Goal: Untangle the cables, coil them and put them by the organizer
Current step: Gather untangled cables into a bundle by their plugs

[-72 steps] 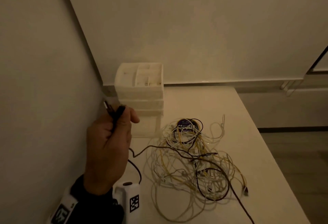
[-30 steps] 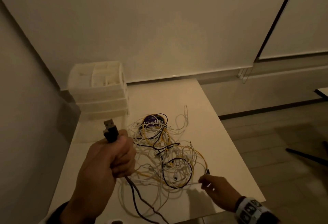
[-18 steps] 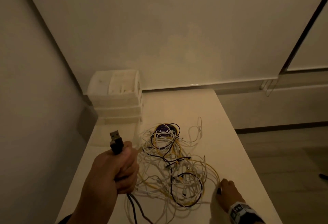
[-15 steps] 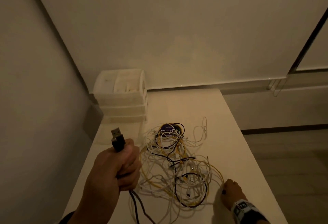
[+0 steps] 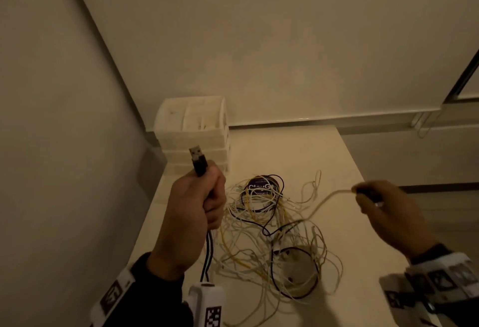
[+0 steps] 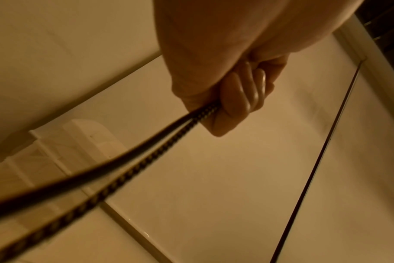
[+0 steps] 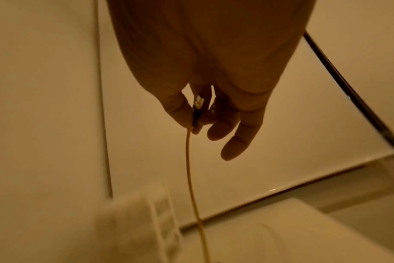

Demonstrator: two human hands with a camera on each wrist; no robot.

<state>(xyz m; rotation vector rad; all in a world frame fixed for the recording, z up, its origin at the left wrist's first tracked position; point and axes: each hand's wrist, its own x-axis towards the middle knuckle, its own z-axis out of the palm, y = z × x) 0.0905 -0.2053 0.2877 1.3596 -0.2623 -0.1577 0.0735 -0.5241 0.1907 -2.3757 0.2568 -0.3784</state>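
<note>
the left hand is fisted around a black cable, its usb plug sticking up above the knuckles and two dark strands hanging out below the fist toward the wrist. the right hand pinches the plug end of a yellow cable between thumb and forefinger, the other fingers loose; that cable sags away from the pinch, down toward the heap.

between and below the two hands, the tangle of cables lies on the counter: white, yellow and black loops knotted over one another, with a small dark round thing half buried at the far side. the organizer, a pale stack of drawers, stands beyond the left hand in the far corner, just past the fist.

as a judgement, the work is barely begun. two cable ends are found and lifted, but no neat coil shows anywhere, and nothing coiled sits beside the organizer. both held cables appear to run back into the heap, so freeing them, coiling each and setting them by the drawers is all left to do, along with every other strand.
</note>
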